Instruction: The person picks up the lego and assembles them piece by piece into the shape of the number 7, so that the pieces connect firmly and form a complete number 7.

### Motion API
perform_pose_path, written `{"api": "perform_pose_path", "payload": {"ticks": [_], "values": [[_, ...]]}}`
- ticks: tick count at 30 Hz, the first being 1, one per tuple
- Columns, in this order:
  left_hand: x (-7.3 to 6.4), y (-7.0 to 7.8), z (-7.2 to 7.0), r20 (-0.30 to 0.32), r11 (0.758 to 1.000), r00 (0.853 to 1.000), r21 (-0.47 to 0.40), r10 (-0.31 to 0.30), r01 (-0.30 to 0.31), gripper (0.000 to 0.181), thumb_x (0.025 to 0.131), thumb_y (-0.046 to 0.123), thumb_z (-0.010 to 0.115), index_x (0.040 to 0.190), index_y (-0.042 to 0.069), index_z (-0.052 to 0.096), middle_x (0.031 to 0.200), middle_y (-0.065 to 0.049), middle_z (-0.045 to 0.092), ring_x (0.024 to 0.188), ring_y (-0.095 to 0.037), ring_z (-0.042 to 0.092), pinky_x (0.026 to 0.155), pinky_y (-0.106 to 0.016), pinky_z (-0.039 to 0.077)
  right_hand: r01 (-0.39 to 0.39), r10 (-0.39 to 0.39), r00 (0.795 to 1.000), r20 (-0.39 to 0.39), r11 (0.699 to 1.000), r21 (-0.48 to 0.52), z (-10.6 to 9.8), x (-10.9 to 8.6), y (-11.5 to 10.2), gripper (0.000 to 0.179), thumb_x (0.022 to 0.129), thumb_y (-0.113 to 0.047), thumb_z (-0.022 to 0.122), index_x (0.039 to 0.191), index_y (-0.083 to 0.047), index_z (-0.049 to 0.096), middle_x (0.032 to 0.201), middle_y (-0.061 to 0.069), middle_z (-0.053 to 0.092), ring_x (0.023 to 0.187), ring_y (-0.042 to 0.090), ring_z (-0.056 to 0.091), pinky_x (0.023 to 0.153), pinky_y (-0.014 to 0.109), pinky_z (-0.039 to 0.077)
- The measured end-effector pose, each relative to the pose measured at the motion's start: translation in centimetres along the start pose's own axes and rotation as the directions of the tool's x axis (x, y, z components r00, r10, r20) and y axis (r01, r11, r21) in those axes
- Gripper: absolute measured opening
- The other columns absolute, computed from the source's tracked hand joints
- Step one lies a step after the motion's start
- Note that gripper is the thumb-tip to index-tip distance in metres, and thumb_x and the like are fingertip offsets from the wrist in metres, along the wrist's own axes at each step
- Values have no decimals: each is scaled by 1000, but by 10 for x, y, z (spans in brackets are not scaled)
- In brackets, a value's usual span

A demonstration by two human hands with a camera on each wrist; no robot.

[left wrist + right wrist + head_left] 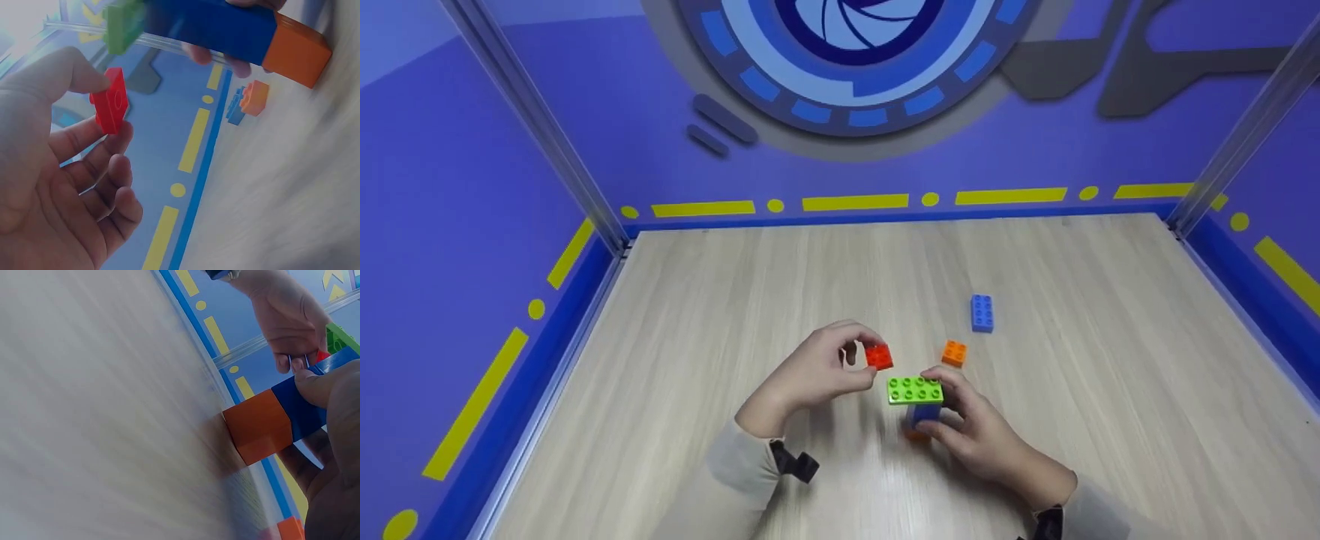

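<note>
Head view: our L hand (829, 364) pinches the small red brick (878, 357) btwn thumb & index finger, studs up, held off the tabletop (697, 337). L wrist view backs this up: thumb on one side, index on the other, remaining fingers loosely bent & not on the brick.

Our R hand (979, 435) grips an upright stack w/ thumb on one side & fingers on the other, mostly round the blue middle section (926, 414). On top of it we see the lime-green 8-stud brick (915, 391), sticking out past the blue toward our L. Orange base brick (259, 427) sits at the bottom, lined up w/ the blue in the R wrist view; can't tell if it touches the tabletop. Red brick is just beside the green one, on its far L side, w/ a gap btwn them in the L wrist view, so they're apart.

Beyond our R hand, 2 loose pcs lie on the tabletop: orange 4-stud brick (954, 353) nearer us, blue 8-stud brick (982, 313) a bit farther & to the R, near each other but not touching in the head view. Round the tabletop we've got blue-purple wall panels (607, 112) w/ yellow dashes & dots. Our sleeves (727, 480) are light, w/ a black wrist mount (795, 459) at the L cuff.
</note>
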State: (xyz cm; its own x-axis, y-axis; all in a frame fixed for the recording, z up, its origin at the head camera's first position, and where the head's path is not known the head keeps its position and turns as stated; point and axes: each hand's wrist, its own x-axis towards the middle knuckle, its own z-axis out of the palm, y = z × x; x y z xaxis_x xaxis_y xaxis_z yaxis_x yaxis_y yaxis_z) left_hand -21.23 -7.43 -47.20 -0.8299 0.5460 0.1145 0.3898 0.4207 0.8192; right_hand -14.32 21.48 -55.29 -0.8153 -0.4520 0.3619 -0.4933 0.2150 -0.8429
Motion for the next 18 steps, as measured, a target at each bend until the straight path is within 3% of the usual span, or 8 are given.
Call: {"api": "perform_pose_path", "payload": {"ticks": [4, 10, 13, 18], "values": [[-7, 2, -4, 16, 1000, 1000, -3, 11, -11, 32, 96, 18, 77, 128, 22, 78, 120, 9, 73, 100, -15, 61, 85, -28, 51, -7, 7, 1000, 6, 1000, -10, 1, -1, 0, 63, 104, -7, 80, 157, -8, 45, 146, 12, 71, 132, 7, 70, 113, 25, 59], [-13, 8, -9, 56, 999, 997, 1, 46, -46, 30, 95, 14, 77, 123, 21, 79, 116, 8, 75, 98, -16, 61, 85, -28, 51, 44, -44, 999, -3, 999, -28, 2, -1, -1, 64, 103, -4, 80, 157, -6, 46, 144, 15, 72, 132, 5, 69, 112, 24, 59], [-14, 11, -11, 70, 998, 996, 3, 57, -58, 29, 93, 14, 78, 122, 21, 79, 114, 9, 75, 100, -23, 64, 86, -29, 51, 37, -38, 999, -8, 999, -38, 1, 0, -1, 65, 103, -5, 81, 158, -9, 46, 144, 13, 72, 130, 5, 70, 112, 24, 59], [-15, 14, -11, 90, 997, 993, 23, 75, -77, 31, 91, 14, 81, 121, 20, 79, 111, 10, 74, 100, -20, 63, 87, -28, 51, 22, -22, 1000, -5, 998, -56, -1, -1, -1, 65, 103, -8, 81, 158, -11, 46, 144, 12, 73, 130, 7, 71, 112, 27, 60]]}}
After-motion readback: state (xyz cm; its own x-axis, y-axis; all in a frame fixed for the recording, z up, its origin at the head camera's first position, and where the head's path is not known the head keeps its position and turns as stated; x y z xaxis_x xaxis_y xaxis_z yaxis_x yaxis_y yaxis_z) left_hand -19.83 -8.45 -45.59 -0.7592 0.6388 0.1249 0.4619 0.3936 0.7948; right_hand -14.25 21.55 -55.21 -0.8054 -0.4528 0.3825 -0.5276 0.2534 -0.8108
